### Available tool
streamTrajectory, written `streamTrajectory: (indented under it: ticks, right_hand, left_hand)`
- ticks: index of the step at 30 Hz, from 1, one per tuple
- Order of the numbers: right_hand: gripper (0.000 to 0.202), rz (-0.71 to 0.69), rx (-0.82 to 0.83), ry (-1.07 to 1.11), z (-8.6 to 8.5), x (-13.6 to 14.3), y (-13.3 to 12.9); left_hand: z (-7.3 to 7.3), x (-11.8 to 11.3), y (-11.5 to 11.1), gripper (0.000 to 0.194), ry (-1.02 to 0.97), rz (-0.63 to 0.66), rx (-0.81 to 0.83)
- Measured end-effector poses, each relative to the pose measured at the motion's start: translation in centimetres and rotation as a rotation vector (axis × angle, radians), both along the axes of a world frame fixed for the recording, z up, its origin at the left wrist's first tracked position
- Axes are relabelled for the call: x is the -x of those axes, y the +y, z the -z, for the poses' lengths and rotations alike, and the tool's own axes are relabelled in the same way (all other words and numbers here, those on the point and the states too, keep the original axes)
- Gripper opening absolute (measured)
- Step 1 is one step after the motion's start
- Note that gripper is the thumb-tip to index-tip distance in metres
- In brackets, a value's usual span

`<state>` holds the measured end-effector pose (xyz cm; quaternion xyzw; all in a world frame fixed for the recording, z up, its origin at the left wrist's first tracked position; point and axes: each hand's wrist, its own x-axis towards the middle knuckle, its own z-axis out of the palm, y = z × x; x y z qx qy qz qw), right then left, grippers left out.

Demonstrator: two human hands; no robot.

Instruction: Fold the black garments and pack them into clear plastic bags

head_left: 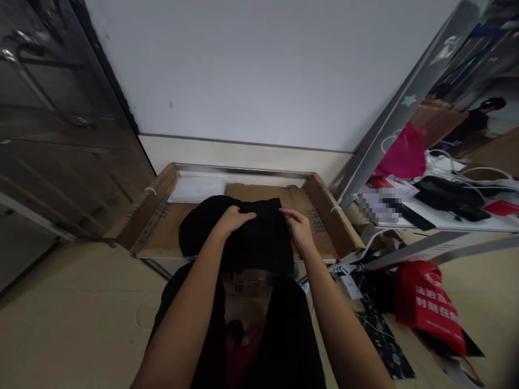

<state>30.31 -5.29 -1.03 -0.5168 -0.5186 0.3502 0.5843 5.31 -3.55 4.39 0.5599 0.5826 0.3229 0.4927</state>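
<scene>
A black cloth item (263, 243) lies across a cardboard-lined tray (263, 192), its front part hanging over the near edge. It has a rounded left end and a straighter right edge. My left hand (235, 220) rests on the top of the cloth, thumb stretched out to the right and fingers apart. At the cloth's upper right corner, my right hand (298, 226) has its fingertips pinched together at the edge. A white flat packet (198, 189) lies in the tray's back left corner.
A metal door with a handle (48, 100) stands at the left. On the right, a white table (450, 220) holds a black pouch (450, 197) and cables. A red bag (432, 305) lies on the floor. A person (474, 121) is in the far right background.
</scene>
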Motion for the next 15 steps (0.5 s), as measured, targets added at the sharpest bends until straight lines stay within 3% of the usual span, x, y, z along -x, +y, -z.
streamTrajectory:
  ticks: [9,12,15]
  right_hand:
    - [0.035,-0.021,-0.069,-0.039,-0.5,0.1,-0.3]
    - [0.038,-0.047,-0.122,0.075,-1.3,0.2,-0.5]
    - [0.046,-0.186,-0.109,0.27,-2.9,0.4,-0.9]
  left_hand:
    - [-1.4,-1.5,-2.1,0.053,-0.441,0.083,0.04]
    - [-1.9,-1.5,-2.6,0.052,-0.492,0.109,-0.019]
    - [-2.5,-1.7,-2.8,0.054,-0.569,0.072,-0.099]
